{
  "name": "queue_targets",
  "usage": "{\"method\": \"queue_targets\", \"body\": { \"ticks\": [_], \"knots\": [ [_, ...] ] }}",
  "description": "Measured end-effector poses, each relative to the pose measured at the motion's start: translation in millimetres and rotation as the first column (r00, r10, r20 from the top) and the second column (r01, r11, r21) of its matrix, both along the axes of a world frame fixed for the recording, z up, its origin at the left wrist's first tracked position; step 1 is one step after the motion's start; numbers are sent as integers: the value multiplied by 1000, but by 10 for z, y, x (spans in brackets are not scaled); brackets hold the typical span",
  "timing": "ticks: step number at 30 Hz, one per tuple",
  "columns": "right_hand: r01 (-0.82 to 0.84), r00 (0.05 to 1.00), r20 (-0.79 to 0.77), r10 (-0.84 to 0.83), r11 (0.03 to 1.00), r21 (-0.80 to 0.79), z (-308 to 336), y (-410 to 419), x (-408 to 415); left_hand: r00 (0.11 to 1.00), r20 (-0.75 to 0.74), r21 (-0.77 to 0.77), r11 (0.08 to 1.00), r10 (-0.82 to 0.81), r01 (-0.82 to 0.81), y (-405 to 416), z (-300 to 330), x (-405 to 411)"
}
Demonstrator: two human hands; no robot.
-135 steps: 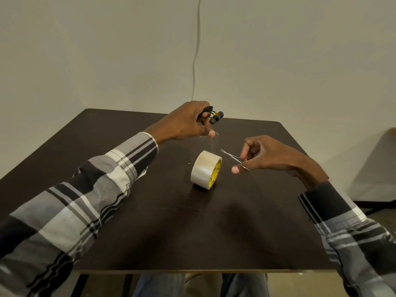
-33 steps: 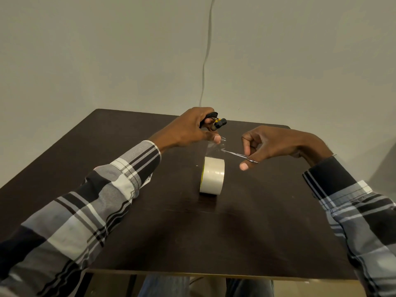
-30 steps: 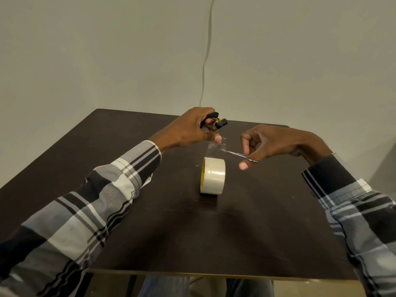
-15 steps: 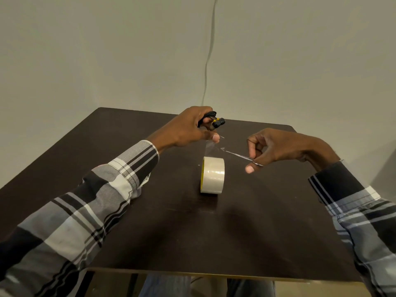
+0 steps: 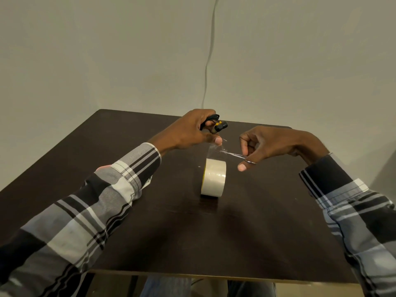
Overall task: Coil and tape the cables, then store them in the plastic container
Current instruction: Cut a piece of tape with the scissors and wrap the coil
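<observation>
Left hand (image 5: 188, 130) up over the far side of the table (image 5: 150, 221), grip clenched on a coiled black cable (image 5: 215, 124), thumb pinching a clear strip of tape (image 5: 213, 150) pulled up from the roll (image 5: 213, 180). Roll standing on edge, mid-table. Right hand (image 5: 272, 144) just beside, grip closed round small scissors (image 5: 234, 154), blades laid against the strip. Plaid sleeves (image 5: 107, 202) on both arms.

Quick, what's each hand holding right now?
Left hand: closed on the coiled cable, pinching the tape strip.
Right hand: closed on the scissors.
</observation>
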State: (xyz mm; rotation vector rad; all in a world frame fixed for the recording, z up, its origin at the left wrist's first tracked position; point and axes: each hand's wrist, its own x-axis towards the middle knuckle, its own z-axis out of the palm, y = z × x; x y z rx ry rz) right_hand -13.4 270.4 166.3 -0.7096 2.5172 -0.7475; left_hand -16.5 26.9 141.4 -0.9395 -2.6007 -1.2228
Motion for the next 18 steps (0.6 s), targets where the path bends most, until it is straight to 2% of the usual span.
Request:
{"method": "queue_targets", "body": {
  "ticks": [18],
  "knots": [
    [-8, 1000, 16, 8, 999, -37, -10, -2, -18, 1000, -12, 27, 999, 22, -21, -29, -50, -24]
  ]
}}
